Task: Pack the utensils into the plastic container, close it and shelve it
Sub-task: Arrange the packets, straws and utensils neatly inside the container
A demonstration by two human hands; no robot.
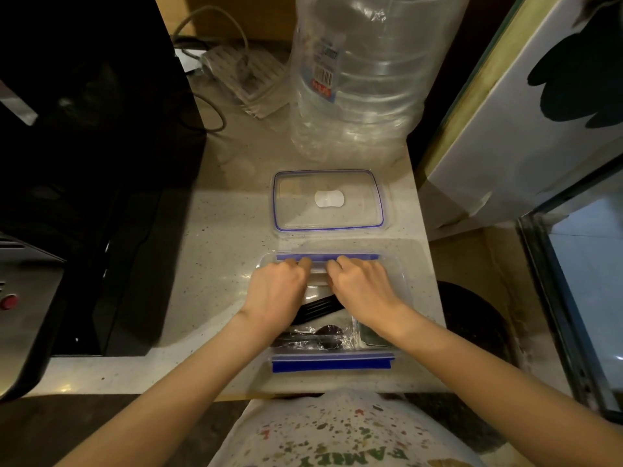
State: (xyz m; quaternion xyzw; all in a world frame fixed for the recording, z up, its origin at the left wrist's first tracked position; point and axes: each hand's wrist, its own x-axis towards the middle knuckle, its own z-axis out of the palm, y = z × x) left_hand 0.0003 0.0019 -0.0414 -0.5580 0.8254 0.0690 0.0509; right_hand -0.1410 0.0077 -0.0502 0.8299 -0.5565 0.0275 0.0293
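A clear plastic container (399, 274) with blue clips stands on the counter right in front of me. Black plastic utensils (315, 310) lie in it, among them a fork and a wrapped spoon (328, 333). My left hand (278, 288) and my right hand (359, 288) reach across the container side by side, fingers curled over its far rim at the far blue clip (357, 257). The near blue clip (332, 364) lies flat toward me. A clear lid (328, 200) with a blue seal lies flat on the counter just beyond the container, apart from it.
A large clear water jug (357, 79) stands behind the lid. A black appliance (84, 163) fills the left side, with a power strip and cables (242, 72) at the back. A white cabinet door (526, 129) hangs on the right, past the counter edge (435, 298).
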